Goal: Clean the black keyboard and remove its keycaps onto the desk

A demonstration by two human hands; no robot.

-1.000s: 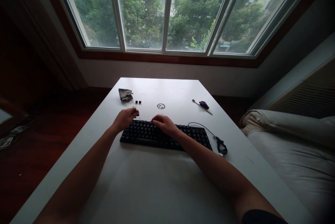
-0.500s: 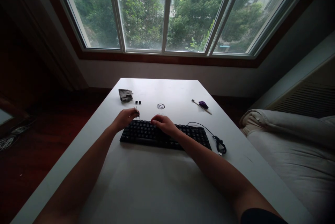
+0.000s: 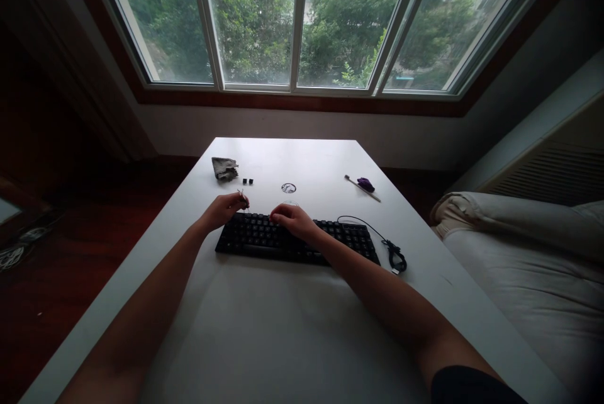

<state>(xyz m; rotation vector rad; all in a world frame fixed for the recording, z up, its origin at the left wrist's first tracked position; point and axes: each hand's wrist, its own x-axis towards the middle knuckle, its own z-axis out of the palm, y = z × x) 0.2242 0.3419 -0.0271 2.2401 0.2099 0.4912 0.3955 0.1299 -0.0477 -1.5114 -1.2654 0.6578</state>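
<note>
A black keyboard (image 3: 264,248) lies across the white table in front of me. Above its far left corner, my left hand (image 3: 227,209) pinches a thin wire keycap puller (image 3: 243,196), whose fine wires poke out above and below the fingertips. Whether the wires touch a key is too small to tell. My right hand (image 3: 293,220) rests over the middle of the keyboard with curled fingers; anything between thumb and fingertips is hidden. Beyond the left hand, two small black keycaps (image 3: 248,181) sit side by side on the table.
Left of the keycaps is a crumpled grey cloth (image 3: 224,168). A round black-and-white piece (image 3: 289,188) lies behind the keyboard. At right are a thin brush (image 3: 362,187), a purple bundle (image 3: 366,184) and the keyboard's coiled cable (image 3: 395,257). A cushioned seat (image 3: 514,253) stands beside the table (image 3: 264,341).
The camera view has shifted slightly, so everything on the table appears a little higher. Both hands keep nearly the same pose over the keyboard.
</note>
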